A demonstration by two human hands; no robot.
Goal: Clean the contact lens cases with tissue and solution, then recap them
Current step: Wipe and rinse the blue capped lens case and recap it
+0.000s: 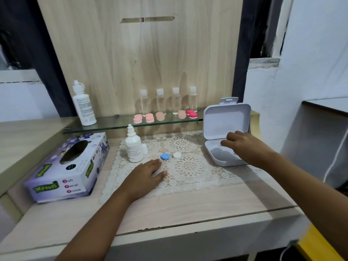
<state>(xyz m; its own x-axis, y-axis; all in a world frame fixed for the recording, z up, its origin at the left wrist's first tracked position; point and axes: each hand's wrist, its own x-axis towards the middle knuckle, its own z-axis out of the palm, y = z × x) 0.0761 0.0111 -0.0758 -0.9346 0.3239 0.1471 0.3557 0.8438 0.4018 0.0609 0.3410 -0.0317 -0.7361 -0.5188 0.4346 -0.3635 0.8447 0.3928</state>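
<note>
Left grip (145, 176) flat, fingers straight, on the lacy doily (190, 166); right grip (243, 146) curls into the smooth white box (226, 119), can't tell if it's holding anything.

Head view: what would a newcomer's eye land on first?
The open white box at the right, with the right hand reaching over its tray. Then the blue cap and white cap mid-mat, just beyond the left hand lying flat on the lace mat. A tissue box sits at the left.
</note>
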